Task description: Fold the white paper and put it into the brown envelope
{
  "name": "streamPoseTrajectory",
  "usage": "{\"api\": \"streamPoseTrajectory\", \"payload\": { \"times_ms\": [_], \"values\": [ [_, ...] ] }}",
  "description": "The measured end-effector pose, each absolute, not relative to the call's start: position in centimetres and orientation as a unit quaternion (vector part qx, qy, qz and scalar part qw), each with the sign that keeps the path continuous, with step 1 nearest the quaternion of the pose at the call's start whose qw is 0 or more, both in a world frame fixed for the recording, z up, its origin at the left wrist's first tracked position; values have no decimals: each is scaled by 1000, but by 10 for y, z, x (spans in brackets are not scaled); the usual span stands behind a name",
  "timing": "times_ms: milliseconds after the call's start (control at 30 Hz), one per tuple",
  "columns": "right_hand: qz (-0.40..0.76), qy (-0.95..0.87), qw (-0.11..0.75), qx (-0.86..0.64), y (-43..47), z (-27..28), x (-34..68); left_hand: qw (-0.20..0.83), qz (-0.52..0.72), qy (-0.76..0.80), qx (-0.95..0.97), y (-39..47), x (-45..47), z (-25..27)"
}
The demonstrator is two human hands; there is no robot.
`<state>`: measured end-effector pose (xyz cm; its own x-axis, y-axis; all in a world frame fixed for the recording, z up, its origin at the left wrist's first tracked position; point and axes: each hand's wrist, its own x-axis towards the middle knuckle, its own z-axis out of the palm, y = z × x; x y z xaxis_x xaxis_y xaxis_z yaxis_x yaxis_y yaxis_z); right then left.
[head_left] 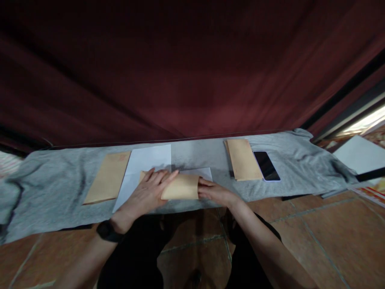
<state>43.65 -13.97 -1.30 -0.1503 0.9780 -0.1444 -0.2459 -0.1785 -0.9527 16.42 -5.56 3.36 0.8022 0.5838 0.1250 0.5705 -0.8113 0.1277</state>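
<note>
A brown paper envelope (183,187) lies sideways in front of me, its right end bulging open. Across its left part my left hand (153,186) rests flat, fingers spread and thumb stretched along the top. The fingers of my right hand (215,192) are pressed together at the envelope's open right end. Their tips go inside the mouth, so whatever they may hold is hidden. Beneath and to the left of the envelope is a white sheet with a fold line (150,158). Another white paper (206,172) shows behind the envelope.
A grey cloth (198,154) covers the narrow bench. More brown envelopes (108,176) lie at the left, and a small stack of envelopes (242,160) at the right beside a dark-screened phone (266,165). A dark red curtain (186,80) hangs along the far edge. Tiled floor (315,233) is below.
</note>
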Motion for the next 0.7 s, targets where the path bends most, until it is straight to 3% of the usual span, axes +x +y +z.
{"api": "streamPoseTrajectory", "payload": {
  "times_ms": [100,200,300,500,700],
  "values": [
    [622,-379,506,-463,-126,-22,448,85,65,375,921,-25,131,31],
    [473,-451,514,-556,-117,-30,453,108,23,438,892,3,105,25],
    [318,-599,437,-591,-119,-40,448,125,-3,471,873,21,94,18],
    [108,-745,195,-629,-133,-67,433,118,-60,477,869,33,96,11],
    [21,-761,140,-633,-132,-78,433,140,-79,456,875,38,97,17]
  ]
}}
